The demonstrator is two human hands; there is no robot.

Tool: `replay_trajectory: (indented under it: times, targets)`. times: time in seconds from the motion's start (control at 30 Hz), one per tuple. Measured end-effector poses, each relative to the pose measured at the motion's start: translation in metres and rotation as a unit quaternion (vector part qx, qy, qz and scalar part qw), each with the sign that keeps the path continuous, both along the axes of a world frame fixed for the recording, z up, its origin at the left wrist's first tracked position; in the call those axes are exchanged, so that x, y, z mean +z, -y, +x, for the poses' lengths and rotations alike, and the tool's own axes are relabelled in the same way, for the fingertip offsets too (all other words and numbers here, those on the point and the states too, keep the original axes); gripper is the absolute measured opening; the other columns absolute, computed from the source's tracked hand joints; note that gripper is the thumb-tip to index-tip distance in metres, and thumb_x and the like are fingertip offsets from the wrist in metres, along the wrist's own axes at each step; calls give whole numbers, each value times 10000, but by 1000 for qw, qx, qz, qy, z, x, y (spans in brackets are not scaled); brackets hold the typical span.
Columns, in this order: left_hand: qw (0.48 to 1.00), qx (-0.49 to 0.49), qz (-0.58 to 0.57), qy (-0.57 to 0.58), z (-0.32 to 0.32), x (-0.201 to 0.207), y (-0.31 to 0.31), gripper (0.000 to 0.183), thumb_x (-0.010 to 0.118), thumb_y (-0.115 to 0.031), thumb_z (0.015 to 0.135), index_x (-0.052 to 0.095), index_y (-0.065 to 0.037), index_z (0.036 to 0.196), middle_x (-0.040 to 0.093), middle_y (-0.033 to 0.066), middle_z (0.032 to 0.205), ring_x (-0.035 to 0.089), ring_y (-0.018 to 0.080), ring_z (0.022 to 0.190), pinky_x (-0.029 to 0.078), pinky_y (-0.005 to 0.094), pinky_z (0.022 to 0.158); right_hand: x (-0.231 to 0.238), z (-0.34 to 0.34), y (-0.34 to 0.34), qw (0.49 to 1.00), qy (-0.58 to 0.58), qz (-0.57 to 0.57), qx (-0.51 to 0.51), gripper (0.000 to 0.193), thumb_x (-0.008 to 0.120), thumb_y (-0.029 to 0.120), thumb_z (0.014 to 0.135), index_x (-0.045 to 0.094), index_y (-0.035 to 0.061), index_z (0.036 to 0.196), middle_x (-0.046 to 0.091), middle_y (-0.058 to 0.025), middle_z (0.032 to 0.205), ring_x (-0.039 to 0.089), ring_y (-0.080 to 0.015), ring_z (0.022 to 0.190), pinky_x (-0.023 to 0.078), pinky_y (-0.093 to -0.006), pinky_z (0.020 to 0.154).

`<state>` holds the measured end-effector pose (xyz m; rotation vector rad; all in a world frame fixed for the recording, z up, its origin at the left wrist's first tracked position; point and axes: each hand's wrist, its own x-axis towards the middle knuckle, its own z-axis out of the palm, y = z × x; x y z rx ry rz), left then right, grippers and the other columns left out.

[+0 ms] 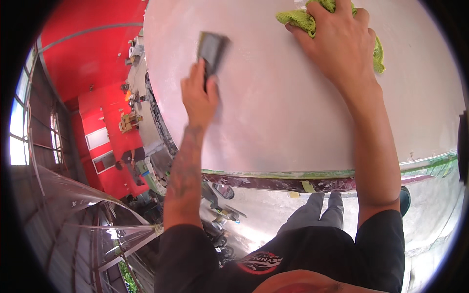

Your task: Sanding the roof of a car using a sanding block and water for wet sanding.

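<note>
fingers (pixel 200 71) of the left hand (pixel 199 97) grip a dark block (pixel 211 48) (blurred at its edges) over the left part of a pale panel (pixel 273 117), while those of the right hand (pixel 342 46) curl around a bunched green cloth (pixel 299 20) toward the panel's far right. a green-streaked edge (pixel 425 164) borders the panel's near side; beyond its left, another person (pixel 133 157) appears before a red wall (pixel 93 53).

Bright daylight from left windows (pixel 19 139), glare on floor (pixel 256 232), curved edges, black corners, motion-blurred grey block (pixel 213 49)
</note>
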<state>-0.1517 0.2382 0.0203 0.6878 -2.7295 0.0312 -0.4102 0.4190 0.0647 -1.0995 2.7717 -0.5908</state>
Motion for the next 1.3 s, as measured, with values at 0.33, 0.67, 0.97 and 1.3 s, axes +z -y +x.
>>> replay_trajectory:
  times: [0.33, 0.67, 0.97, 1.3]
  targets:
    - [1000, -13, 17, 0, 2, -16, -60, 511, 606, -110, 889, 510, 0, 1379, 563, 240, 1322, 559, 375, 1059, 431, 430, 953, -5, -6, -6, 1000, 14, 7, 0, 366, 718, 352, 844, 700, 54, 1056, 522, -163, 1160, 480, -299, 1025, 506, -448, 812]
    - [997, 64, 41, -14, -32, 0, 19, 462, 598, -182, 916, 537, -20, 1345, 613, 199, 1214, 537, 372, 1047, 431, 448, 934, -1, -1, -2, 1000, 15, 2, 4, 360, 710, 351, 846, 704, 45, 1035, 522, -165, 1162, 476, -303, 1030, 498, -448, 818]
    - [994, 80, -48, 59, -4, 10, 39, 457, 543, -199, 947, 515, 5, 1356, 565, 240, 1274, 547, 421, 1085, 460, 472, 929, 8, 9, -2, 1000, -4, -8, -9, 349, 722, 328, 829, 704, 43, 1030, 517, -164, 1138, 494, -305, 1013, 506, -450, 824]
    - [996, 42, 8, 84, 39, -11, -58, 539, 571, -180, 927, 455, -25, 1430, 500, 260, 1325, 517, 442, 1087, 442, 491, 953, -3, -1, -6, 1000, -26, 11, -12, 371, 718, 346, 837, 695, 45, 1054, 527, -155, 1142, 502, -303, 1026, 513, -447, 832]
